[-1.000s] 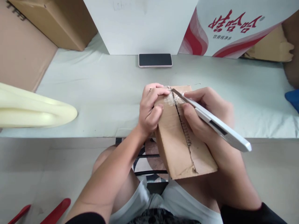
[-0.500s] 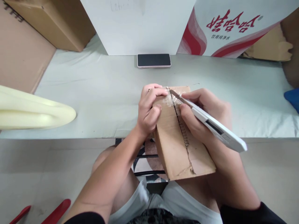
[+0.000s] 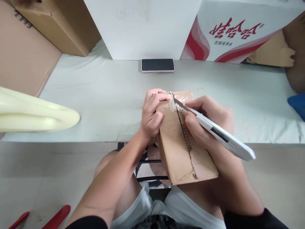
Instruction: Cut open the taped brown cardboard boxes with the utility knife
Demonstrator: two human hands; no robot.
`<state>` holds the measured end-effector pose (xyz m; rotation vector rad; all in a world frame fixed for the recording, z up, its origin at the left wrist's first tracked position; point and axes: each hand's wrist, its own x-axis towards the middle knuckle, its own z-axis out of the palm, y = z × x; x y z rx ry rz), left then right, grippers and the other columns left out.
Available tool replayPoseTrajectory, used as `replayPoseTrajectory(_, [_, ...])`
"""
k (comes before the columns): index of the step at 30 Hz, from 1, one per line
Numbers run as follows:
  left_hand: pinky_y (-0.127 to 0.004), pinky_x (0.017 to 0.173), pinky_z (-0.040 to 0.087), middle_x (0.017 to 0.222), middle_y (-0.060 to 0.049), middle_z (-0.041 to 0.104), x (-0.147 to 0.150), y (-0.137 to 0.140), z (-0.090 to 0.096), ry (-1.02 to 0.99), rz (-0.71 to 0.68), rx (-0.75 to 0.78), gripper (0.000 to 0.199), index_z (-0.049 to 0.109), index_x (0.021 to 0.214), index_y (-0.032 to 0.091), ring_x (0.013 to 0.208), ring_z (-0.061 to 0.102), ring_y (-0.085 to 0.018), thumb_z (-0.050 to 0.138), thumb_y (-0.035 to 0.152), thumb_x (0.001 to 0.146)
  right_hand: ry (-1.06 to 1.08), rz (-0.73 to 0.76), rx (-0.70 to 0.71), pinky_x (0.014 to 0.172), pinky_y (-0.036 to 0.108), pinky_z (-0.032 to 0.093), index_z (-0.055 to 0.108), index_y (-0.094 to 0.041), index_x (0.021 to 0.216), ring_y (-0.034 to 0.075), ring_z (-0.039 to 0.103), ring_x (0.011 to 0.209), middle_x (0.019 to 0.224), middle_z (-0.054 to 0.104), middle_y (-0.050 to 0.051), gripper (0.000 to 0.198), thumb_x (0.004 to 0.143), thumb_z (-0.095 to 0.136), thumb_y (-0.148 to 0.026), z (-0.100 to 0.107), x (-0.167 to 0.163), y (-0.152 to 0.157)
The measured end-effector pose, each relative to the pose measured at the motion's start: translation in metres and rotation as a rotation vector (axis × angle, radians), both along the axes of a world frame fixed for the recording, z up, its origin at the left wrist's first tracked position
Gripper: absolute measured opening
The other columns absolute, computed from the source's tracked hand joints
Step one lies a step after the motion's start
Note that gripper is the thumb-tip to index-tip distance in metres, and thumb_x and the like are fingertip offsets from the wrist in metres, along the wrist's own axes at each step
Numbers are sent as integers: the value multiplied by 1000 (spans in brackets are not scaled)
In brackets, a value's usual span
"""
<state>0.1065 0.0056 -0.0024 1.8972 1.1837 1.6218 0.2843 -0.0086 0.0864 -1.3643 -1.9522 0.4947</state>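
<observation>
Over the near edge of the table (image 3: 107,111), a closed cardboard box (image 3: 175,146) is gripped by the left hand (image 3: 152,113), its near seam (image 3: 191,162) apparently already parted, while the right hand (image 3: 213,111) grasps a cutter (image 3: 238,147) whose blade (image 3: 179,104) lies at the far end (where clear tape (image 3: 170,105) is left).

Cardboard box (image 3: 172,140) in left grip (image 3: 152,113), utility knife (image 3: 215,129) in right grip (image 3: 213,109).

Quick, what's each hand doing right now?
Left hand: closed on the cardboard box, gripping its far left edge.
Right hand: closed around the white utility knife, blade at the clear tape.
</observation>
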Motion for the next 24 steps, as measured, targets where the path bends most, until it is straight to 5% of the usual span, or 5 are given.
replayPoseTrajectory(24, [-54,107,51,117,-12,63,1,-1,1,51,42,-42,32,61,108,26,120,60,-32,36,41,95,36,64,-83,56,26,40,61,-23,84,10,45,51,61,58,-6,3,82,61,-25,8,1,-2])
